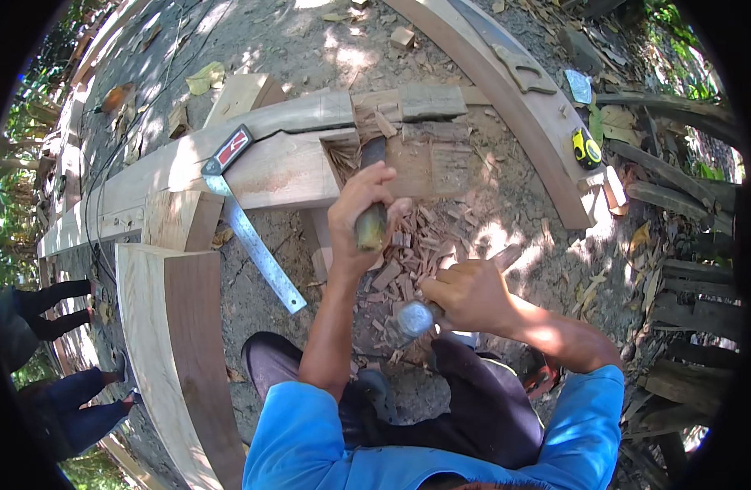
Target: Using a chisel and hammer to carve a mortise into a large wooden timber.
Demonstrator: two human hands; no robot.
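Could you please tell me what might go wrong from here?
A mis-aimed swing of the silver-headed hammer in the right hand could strike the left hand, which grips the dark-bladed chisel with a yellowish handle close to its exposed end. The red-and-black-handled metal square lies on the pale brown, notched wooden beam with its blade jutting past the edge, so hammering might shake it off.

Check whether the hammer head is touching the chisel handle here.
Apart. The head view shows the hammer head lower in the picture than the chisel handle, with wood chips visible in the gap between them.
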